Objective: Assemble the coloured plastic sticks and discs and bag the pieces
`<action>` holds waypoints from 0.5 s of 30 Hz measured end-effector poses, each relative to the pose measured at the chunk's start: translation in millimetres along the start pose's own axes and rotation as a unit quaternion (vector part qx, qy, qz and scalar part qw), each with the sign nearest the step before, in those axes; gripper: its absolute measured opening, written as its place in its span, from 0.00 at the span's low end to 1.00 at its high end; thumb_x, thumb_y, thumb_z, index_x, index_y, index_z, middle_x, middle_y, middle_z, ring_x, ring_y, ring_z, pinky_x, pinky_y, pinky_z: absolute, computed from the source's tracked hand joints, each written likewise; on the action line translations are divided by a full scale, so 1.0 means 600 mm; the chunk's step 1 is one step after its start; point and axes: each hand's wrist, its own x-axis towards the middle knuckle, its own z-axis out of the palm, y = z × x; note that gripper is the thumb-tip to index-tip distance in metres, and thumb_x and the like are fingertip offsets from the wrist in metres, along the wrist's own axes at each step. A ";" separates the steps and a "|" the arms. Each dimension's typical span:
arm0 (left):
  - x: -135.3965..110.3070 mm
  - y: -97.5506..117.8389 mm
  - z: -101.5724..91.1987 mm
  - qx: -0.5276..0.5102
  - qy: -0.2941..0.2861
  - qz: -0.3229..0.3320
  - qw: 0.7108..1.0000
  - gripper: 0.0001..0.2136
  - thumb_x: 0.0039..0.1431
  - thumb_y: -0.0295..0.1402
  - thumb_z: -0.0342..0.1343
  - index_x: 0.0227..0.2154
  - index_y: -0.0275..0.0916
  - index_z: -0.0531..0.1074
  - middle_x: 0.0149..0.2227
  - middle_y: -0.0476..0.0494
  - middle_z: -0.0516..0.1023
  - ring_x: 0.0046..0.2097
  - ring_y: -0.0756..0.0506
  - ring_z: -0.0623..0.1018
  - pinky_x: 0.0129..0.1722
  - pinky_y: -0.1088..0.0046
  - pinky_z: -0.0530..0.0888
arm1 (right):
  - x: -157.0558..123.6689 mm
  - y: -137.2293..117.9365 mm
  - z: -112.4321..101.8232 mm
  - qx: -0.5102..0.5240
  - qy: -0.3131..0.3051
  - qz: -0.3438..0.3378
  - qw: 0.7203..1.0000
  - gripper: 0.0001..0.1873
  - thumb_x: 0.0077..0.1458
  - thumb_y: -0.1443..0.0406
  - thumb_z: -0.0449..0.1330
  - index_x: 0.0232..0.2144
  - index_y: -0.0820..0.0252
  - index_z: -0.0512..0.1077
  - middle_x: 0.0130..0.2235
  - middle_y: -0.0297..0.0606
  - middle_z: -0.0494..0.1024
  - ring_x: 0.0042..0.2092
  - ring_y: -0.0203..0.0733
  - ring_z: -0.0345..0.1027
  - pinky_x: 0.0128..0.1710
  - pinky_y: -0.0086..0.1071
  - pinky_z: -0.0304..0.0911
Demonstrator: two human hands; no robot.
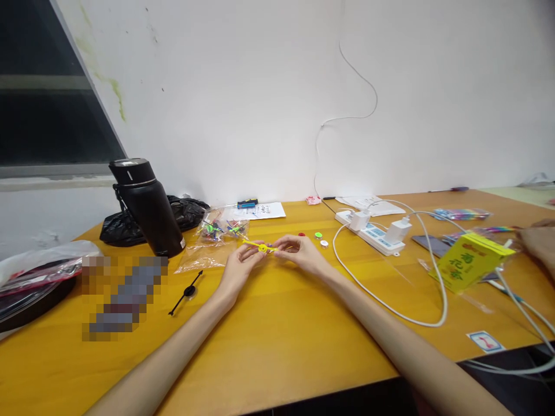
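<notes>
Both hands are closed on a small yellow plastic spinner arrow with a round hub [262, 248], held above the table. My left hand [241, 264] grips its left end, and my right hand [302, 255] pinches the right end. A bit of something purplish shows by the right fingertips, too small to name. Left of my left wrist lies a black spinner arrow [189, 291] on the wood. Behind the hands is a clear plastic bag [203, 254] with several coloured spinner arrows inside. Beyond my right hand sit small round caps, one green [318, 236], one white [324, 244] and one red [302, 234].
A black bottle [150, 208] and black plastic bag [124, 229] stand at left. To the right are a white power strip [376, 237] with looping cables, a yellow box [470, 263] and another person's hand [537, 245]. Papers [269, 210] and a screwdriver [247, 203] lie near the wall.
</notes>
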 end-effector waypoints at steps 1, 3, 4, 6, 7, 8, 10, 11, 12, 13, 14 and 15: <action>0.000 0.000 -0.001 -0.001 -0.001 0.003 1.000 0.21 0.52 0.41 0.68 0.47 0.36 0.75 0.53 0.34 0.79 0.58 0.38 0.76 0.63 0.57 0.66 | 0.000 -0.002 0.000 -0.012 -0.004 0.003 1.000 0.20 0.48 0.53 0.70 0.37 0.62 0.78 0.37 0.40 0.80 0.38 0.41 0.73 0.41 0.34 0.68; 0.001 -0.001 -0.002 -0.003 -0.002 0.010 1.000 0.21 0.53 0.40 0.67 0.47 0.36 0.75 0.53 0.35 0.79 0.57 0.38 0.77 0.63 0.57 0.66 | -0.002 -0.006 0.001 -0.029 -0.004 0.006 1.000 0.18 0.50 0.53 0.69 0.35 0.62 0.79 0.37 0.41 0.81 0.38 0.42 0.73 0.41 0.35 0.68; 0.001 -0.001 -0.002 -0.004 -0.001 0.013 1.000 0.20 0.54 0.40 0.67 0.48 0.37 0.75 0.53 0.35 0.80 0.57 0.39 0.77 0.63 0.57 0.66 | -0.003 -0.008 0.001 -0.033 -0.001 0.007 0.999 0.18 0.50 0.53 0.69 0.35 0.62 0.79 0.37 0.41 0.81 0.39 0.42 0.74 0.41 0.35 0.68; 0.001 0.000 -0.003 -0.004 0.002 0.019 1.000 0.20 0.55 0.40 0.66 0.48 0.37 0.74 0.53 0.36 0.80 0.57 0.39 0.77 0.63 0.58 0.66 | -0.004 -0.011 0.002 -0.038 0.003 0.006 0.999 0.17 0.51 0.53 0.68 0.35 0.62 0.79 0.38 0.41 0.81 0.40 0.43 0.74 0.42 0.35 0.67; 0.000 0.001 -0.004 -0.003 0.003 0.022 1.000 0.20 0.55 0.39 0.66 0.49 0.37 0.74 0.53 0.36 0.79 0.57 0.39 0.76 0.63 0.58 0.66 | -0.004 -0.013 0.002 -0.041 0.006 0.005 0.999 0.17 0.51 0.54 0.68 0.35 0.62 0.79 0.38 0.41 0.81 0.41 0.43 0.74 0.42 0.35 0.67; 0.000 0.002 -0.004 -0.001 0.004 0.024 1.000 0.20 0.55 0.39 0.65 0.49 0.38 0.74 0.54 0.36 0.79 0.58 0.39 0.76 0.63 0.58 0.66 | -0.004 -0.013 0.001 -0.046 0.007 0.003 0.999 0.16 0.52 0.54 0.68 0.35 0.62 0.79 0.38 0.41 0.81 0.41 0.43 0.74 0.42 0.34 0.67; 0.000 0.005 -0.003 0.001 0.003 0.029 1.000 0.20 0.55 0.39 0.65 0.49 0.38 0.74 0.53 0.37 0.79 0.57 0.39 0.77 0.62 0.57 0.67 | -0.004 -0.014 0.001 -0.059 0.007 0.002 0.998 0.16 0.52 0.55 0.67 0.35 0.62 0.79 0.38 0.41 0.81 0.41 0.43 0.74 0.41 0.34 0.66; -0.001 0.006 -0.002 0.004 0.002 0.032 0.999 0.19 0.55 0.38 0.65 0.49 0.38 0.74 0.53 0.37 0.80 0.56 0.39 0.77 0.62 0.57 0.68 | -0.005 -0.013 0.000 -0.067 0.008 0.003 0.998 0.15 0.53 0.55 0.67 0.35 0.62 0.79 0.37 0.41 0.81 0.40 0.43 0.74 0.40 0.34 0.66; -0.001 0.008 -0.001 0.010 0.001 0.039 0.999 0.18 0.55 0.38 0.65 0.48 0.38 0.74 0.53 0.37 0.80 0.55 0.39 0.78 0.61 0.57 0.68 | -0.005 -0.013 0.000 -0.075 0.010 0.003 0.997 0.15 0.53 0.55 0.67 0.35 0.62 0.79 0.37 0.41 0.81 0.40 0.43 0.74 0.40 0.34 0.66; -0.001 0.009 0.000 0.018 0.000 0.049 0.999 0.17 0.56 0.37 0.64 0.48 0.38 0.75 0.53 0.37 0.79 0.55 0.39 0.78 0.61 0.58 0.69 | -0.005 -0.012 0.000 -0.082 0.012 0.002 0.997 0.14 0.53 0.56 0.67 0.36 0.61 0.79 0.37 0.40 0.81 0.40 0.43 0.74 0.40 0.34 0.66; -0.002 0.010 0.001 0.029 -0.002 0.062 0.998 0.16 0.56 0.36 0.63 0.47 0.38 0.75 0.53 0.37 0.79 0.55 0.40 0.77 0.60 0.58 0.69 | -0.006 -0.011 0.000 -0.089 0.014 -0.001 0.996 0.14 0.54 0.56 0.66 0.36 0.61 0.79 0.38 0.40 0.81 0.40 0.43 0.74 0.40 0.34 0.66; -0.002 0.010 0.001 0.042 -0.003 0.079 0.996 0.15 0.57 0.35 0.63 0.46 0.38 0.76 0.53 0.37 0.79 0.56 0.40 0.77 0.60 0.59 0.69 | -0.007 -0.011 0.001 -0.095 0.016 -0.006 0.995 0.13 0.54 0.56 0.66 0.36 0.61 0.79 0.38 0.40 0.82 0.41 0.43 0.74 0.40 0.34 0.66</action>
